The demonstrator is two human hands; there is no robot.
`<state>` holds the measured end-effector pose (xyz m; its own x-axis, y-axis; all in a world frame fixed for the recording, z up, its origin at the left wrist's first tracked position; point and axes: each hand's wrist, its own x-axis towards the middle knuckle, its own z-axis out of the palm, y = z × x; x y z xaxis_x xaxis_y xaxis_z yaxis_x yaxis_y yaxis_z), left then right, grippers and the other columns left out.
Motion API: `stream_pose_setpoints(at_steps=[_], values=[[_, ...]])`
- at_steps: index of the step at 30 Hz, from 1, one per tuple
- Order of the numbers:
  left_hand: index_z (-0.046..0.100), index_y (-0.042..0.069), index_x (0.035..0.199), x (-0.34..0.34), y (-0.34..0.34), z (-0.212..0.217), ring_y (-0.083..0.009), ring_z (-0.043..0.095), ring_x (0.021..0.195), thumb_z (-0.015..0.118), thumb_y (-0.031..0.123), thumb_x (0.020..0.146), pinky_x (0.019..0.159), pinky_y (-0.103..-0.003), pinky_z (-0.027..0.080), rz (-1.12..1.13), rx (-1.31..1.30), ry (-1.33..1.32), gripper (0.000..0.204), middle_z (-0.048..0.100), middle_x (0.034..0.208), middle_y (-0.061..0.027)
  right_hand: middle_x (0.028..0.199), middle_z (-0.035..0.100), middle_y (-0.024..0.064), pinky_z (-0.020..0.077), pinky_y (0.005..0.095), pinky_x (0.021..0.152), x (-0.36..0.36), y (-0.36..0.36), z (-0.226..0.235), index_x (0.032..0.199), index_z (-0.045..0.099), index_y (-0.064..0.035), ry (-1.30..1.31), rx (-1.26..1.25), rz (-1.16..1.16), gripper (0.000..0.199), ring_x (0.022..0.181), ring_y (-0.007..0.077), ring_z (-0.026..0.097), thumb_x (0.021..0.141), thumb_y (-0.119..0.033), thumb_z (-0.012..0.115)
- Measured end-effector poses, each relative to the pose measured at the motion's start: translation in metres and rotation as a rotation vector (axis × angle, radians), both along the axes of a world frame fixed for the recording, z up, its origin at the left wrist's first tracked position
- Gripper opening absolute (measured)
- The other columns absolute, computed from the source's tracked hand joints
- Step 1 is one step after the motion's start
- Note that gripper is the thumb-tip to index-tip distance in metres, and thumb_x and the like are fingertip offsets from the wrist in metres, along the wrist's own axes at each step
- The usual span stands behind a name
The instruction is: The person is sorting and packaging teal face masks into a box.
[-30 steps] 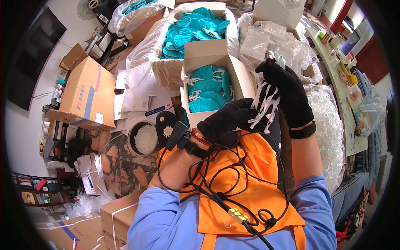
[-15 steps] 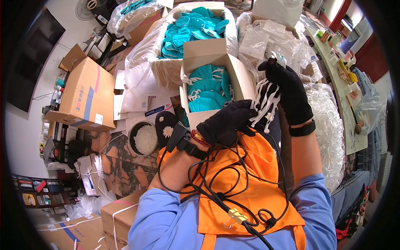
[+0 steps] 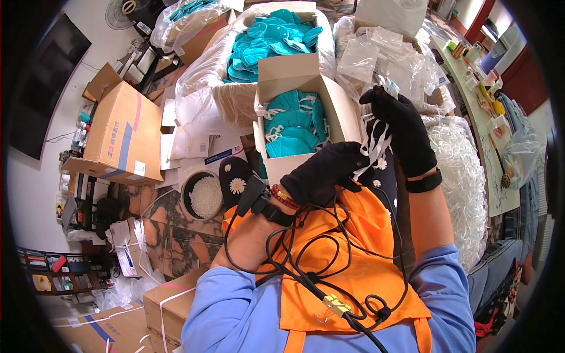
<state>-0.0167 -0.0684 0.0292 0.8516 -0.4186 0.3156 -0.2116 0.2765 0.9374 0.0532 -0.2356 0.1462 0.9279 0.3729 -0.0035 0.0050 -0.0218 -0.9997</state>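
Both my hands wear black gloves. My right hand (image 3: 400,126) is raised and closed on a bunch of white elastic straps (image 3: 372,144) that hang down from it. My left hand (image 3: 323,173) sits just below and left, its fingers pinched on the lower ends of those straps. Right behind my left hand stands a small open cardboard box (image 3: 341,109) filled with teal face masks (image 3: 291,126). A black device is strapped to my left wrist, with cables looping over my orange apron (image 3: 335,259).
A large bag-lined box of teal masks (image 3: 268,35) stands further back. A heap of white straps (image 3: 456,170) lies to my right. A round bowl of white pellets (image 3: 205,196) and a closed cardboard box (image 3: 120,132) are on the left. Clear plastic bags (image 3: 388,50) pile behind.
My left hand has shifted slightly up and right along the straps toward my right hand. My right hand stays raised with the straps.
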Motion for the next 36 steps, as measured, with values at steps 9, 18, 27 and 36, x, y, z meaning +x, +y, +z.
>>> stream_pose_setpoints(at_steps=[9, 18, 27, 36], values=[[0.057, 0.003, 0.106, -0.011, -0.003, 0.03, -0.0202, 0.067, 0.08, 0.053, 0.028, 0.097, 0.063, -0.034, 0.058, -0.065, -0.137, 0.425, 0.028, 0.064, 0.088, -0.0079, 0.07, 0.043, -0.0082, 0.033, 0.0204, 0.058, 0.004, -0.005, 0.004, 0.095, 0.068, -0.0079, -0.069, 0.062, -0.026, 0.031, 0.065, 0.003, 0.041, 0.097, -0.034, 0.052], [0.049, 0.0, 0.125, -0.008, -0.001, -0.004, -0.0349, 0.056, 0.101, 0.075, 0.019, 0.076, 0.089, -0.042, 0.048, 0.38, 0.498, -0.507, 0.059, 0.058, 0.106, -0.0191, 0.071, 0.046, -0.0063, 0.0357, 0.02, 0.057, -0.003, 0.003, -0.004, 0.093, 0.07, -0.01, -0.054, 0.027, -0.042, 0.034, 0.063, 0.0054, 0.045, 0.094, -0.04, 0.054], [0.056, -0.002, 0.115, -0.008, 0.011, 0.005, -0.0314, 0.062, 0.085, 0.065, 0.014, 0.085, 0.082, -0.041, 0.052, 0.177, 0.406, -0.37, 0.036, 0.062, 0.097, -0.0148, 0.07, 0.05, -0.0056, 0.0386, 0.0208, 0.056, 0.005, -0.021, -0.018, 0.101, 0.069, -0.0097, 0.037, 0.114, -0.081, 0.029, 0.061, 0.0055, 0.05, 0.096, -0.033, 0.053], [0.057, 0.001, 0.109, -0.02, 0.008, 0.029, -0.0203, 0.066, 0.077, 0.045, 0.019, 0.1, 0.071, -0.036, 0.058, -0.271, -0.38, 0.786, 0.023, 0.062, 0.089, -0.0081, 0.074, 0.052, -0.0062, 0.0389, 0.0197, 0.06, 0.008, -0.023, -0.029, 0.101, 0.069, -0.0086, 0.117, 0.167, 0.015, 0.028, 0.066, 0.0041, 0.049, 0.095, -0.032, 0.054]])
